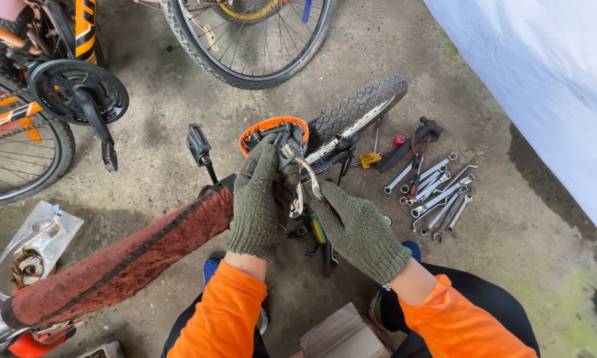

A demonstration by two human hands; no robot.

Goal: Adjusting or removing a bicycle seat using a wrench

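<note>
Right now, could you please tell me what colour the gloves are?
Dark olive green knit gloves, seen clearly in the head view.

Shiny metal spanners (434,192), rough concrete floor (497,265)

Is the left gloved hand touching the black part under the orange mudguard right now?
Touching. The head view shows the left hand with its gloved fingers wrapped against the black part below the orange mudguard, no gap visible.

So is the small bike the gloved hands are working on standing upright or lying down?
Lying down. The small bike lies across the concrete floor, its wheel tilted over by the wrenches, while both gloved hands grip parts above it.
</note>
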